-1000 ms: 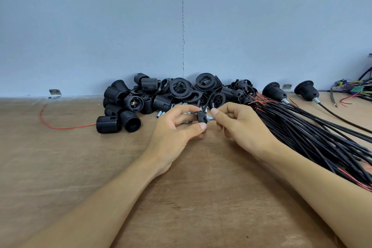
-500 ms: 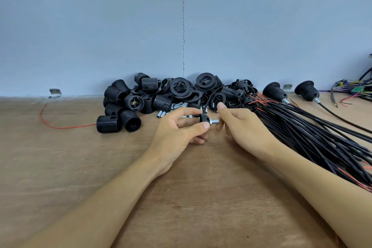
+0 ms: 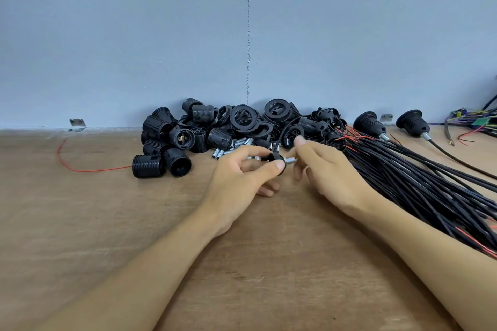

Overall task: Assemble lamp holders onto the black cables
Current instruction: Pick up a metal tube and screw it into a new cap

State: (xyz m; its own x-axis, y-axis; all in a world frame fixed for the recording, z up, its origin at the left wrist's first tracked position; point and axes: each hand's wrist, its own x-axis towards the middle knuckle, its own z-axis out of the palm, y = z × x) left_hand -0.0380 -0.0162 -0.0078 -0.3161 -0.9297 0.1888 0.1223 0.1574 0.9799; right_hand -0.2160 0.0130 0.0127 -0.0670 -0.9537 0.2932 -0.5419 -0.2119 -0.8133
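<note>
Cable point(image 3: 285, 126) now above cap point(image 3: 274, 156) in left hand point(image 3: 239, 180)

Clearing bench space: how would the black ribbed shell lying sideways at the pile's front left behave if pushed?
The black ribbed plastic cylinder shell lies on its round side, so it would probably roll. Its open-ended neighbour looks hollow, so it is likely light.

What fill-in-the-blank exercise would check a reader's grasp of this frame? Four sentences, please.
1. The left hand pinches a small black cap whose metal tube points to the person's ____.
2. Beside the right hand lies a bundle of ____ cables.
3. The loose wire left of the parts pile is ____.
4. ____ finished lamp holders stand by the wall.
Missing words: right; black; red; two.
</note>
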